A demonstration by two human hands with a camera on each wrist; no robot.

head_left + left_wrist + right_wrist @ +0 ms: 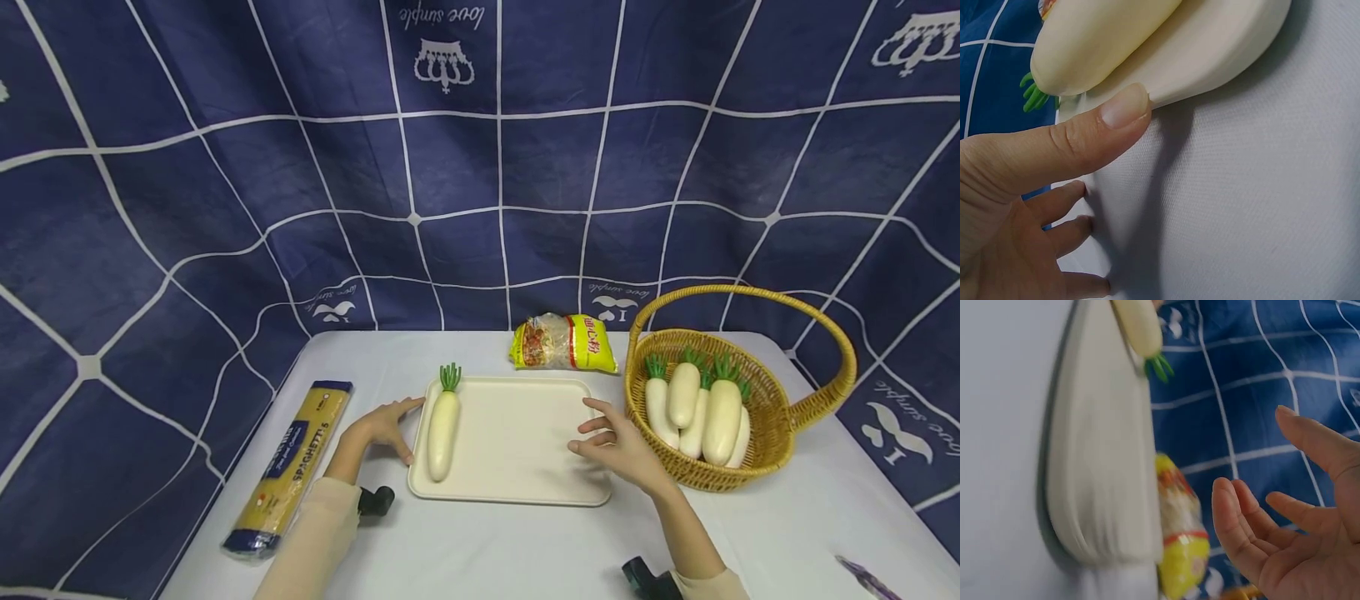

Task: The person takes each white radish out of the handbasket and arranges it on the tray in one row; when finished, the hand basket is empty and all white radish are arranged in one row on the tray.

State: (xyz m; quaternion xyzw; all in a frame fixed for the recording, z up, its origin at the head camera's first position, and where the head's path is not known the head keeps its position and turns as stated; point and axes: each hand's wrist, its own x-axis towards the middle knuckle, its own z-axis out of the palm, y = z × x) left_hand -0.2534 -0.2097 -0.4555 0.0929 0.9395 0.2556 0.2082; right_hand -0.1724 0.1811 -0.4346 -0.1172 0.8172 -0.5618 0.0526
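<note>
A cream tray (pixel 525 442) lies in the middle of the table. One white radish (pixel 443 435) with a green top rests along its left side. My left hand (pixel 381 427) is at the tray's left edge, fingers spread and nothing in its grasp. In the left wrist view its thumb (pixel 1104 125) is against or very close to the tray rim, just below the radish; contact is hard to tell. Above the tray's right end hovers my right hand (pixel 626 450), empty, its fingers loosely bent. The right wrist view shows that hand (pixel 1297 544) apart from the tray.
To the right stands a wicker basket (pixel 772 433) with a tall handle, holding several white radishes (pixel 722 423). A yellow food bag (pixel 564 342) lies behind the tray. A spaghetti pack (pixel 291 467) is at the left, and a pen (pixel 866 577) at the front right.
</note>
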